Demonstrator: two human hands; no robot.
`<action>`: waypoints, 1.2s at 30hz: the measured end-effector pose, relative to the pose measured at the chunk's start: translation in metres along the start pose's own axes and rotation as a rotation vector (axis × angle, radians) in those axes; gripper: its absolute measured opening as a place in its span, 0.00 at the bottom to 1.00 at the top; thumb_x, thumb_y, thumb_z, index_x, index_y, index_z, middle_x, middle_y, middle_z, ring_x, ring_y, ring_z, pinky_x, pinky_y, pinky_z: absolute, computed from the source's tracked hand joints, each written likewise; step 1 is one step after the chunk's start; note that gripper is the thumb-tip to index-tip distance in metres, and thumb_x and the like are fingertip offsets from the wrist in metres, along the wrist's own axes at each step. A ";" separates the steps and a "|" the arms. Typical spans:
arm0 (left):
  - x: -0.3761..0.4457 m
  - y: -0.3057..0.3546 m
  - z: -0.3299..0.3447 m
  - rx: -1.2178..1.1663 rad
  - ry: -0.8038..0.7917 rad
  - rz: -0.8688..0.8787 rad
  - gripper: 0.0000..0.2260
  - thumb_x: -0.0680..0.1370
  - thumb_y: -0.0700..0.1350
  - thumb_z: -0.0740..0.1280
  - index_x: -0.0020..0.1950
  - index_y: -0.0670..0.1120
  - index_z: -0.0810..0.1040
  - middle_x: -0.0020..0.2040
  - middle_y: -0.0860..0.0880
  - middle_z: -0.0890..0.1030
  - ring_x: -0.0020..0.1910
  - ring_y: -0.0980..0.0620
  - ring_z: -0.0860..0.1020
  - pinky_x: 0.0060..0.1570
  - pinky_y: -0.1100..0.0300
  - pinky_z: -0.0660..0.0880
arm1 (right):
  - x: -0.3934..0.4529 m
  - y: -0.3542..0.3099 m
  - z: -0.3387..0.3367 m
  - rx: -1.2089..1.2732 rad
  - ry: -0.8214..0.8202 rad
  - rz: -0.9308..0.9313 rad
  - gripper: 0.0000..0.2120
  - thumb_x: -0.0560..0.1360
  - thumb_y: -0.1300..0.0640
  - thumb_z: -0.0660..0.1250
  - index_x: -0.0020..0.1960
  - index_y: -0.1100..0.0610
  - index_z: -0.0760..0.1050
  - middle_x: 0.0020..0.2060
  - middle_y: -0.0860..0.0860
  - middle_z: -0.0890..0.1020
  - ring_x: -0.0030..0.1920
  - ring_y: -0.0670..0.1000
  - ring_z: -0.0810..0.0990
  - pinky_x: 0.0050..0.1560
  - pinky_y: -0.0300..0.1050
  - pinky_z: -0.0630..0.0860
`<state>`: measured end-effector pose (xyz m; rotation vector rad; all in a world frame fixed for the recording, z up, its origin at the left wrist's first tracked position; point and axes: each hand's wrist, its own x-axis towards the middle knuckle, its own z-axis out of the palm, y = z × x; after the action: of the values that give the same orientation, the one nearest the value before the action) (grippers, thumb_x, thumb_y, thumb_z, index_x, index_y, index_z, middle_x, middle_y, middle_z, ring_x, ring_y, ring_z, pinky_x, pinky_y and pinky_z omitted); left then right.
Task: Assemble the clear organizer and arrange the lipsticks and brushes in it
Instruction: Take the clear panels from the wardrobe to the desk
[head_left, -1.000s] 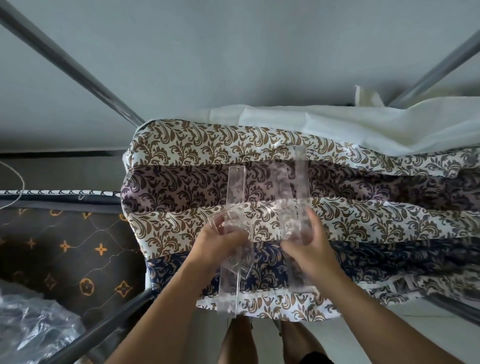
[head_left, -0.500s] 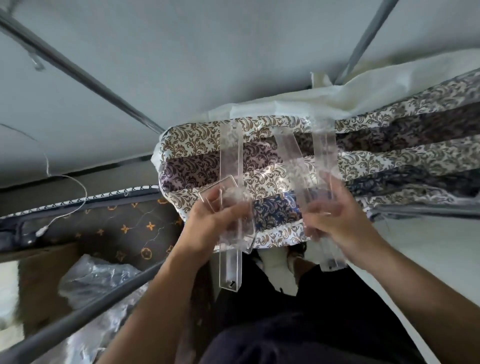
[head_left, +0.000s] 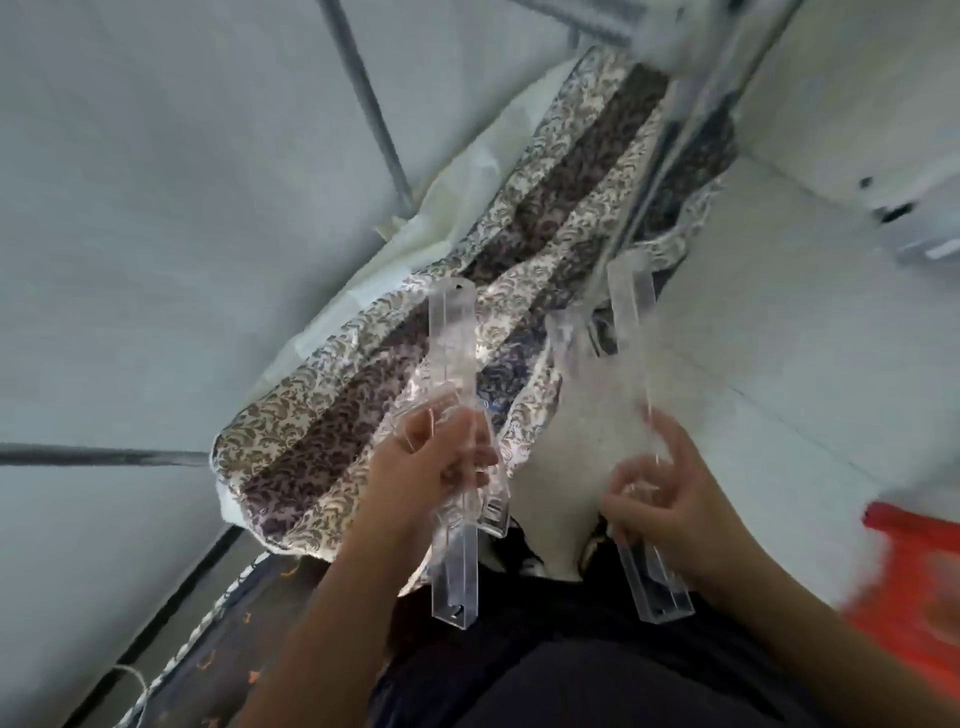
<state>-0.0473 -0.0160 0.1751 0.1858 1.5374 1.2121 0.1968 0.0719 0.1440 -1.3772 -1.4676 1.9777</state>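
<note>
Clear acrylic is what we hold in both hands, above our lap and in front of a folded patterned cloth with brown and cream leaf stripes (head_left: 363, 410). Our left hand (head_left: 421, 478) has its fingers curled around a long clear plastic channel piece (head_left: 453, 415), which stands almost upright, together with a smaller clear flat panel (head_left: 491, 499) pressed against it near the fingertips. Our right hand (head_left: 670, 499) grips a second long clear plastic channel piece (head_left: 636, 364), tilted a little to the left at its top; the fingers are bent around its lower half. The two long pieces are apart and do not touch. Behind the cloth we see a grey metal pole (head_left: 369, 109) against a pale wall. At the right edge a blurred red-orange object (head_left: 914, 587) appears; we cannot tell what it is.
</note>
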 end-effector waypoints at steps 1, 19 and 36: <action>0.000 0.001 0.013 0.019 -0.030 0.003 0.13 0.71 0.56 0.74 0.50 0.50 0.86 0.48 0.41 0.86 0.41 0.45 0.84 0.47 0.44 0.81 | -0.014 0.003 -0.012 0.030 0.057 -0.006 0.47 0.68 0.65 0.78 0.77 0.39 0.58 0.39 0.56 0.82 0.32 0.60 0.81 0.34 0.51 0.79; -0.109 -0.124 0.385 0.497 -0.613 -0.029 0.17 0.73 0.55 0.75 0.54 0.44 0.83 0.44 0.46 0.86 0.40 0.47 0.86 0.36 0.55 0.81 | -0.351 0.171 -0.232 0.517 1.044 -0.170 0.46 0.62 0.53 0.80 0.67 0.22 0.60 0.38 0.58 0.81 0.31 0.57 0.79 0.33 0.46 0.79; -0.229 -0.296 0.703 0.894 -1.156 -0.045 0.10 0.76 0.57 0.73 0.47 0.51 0.87 0.47 0.45 0.87 0.44 0.45 0.86 0.39 0.56 0.81 | -0.499 0.258 -0.380 0.703 1.617 -0.046 0.50 0.61 0.50 0.79 0.76 0.35 0.56 0.40 0.54 0.83 0.35 0.54 0.81 0.39 0.46 0.80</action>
<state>0.7396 0.1021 0.1973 1.1919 0.8853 0.1387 0.8251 -0.1818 0.1691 -1.6893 -0.0240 0.5812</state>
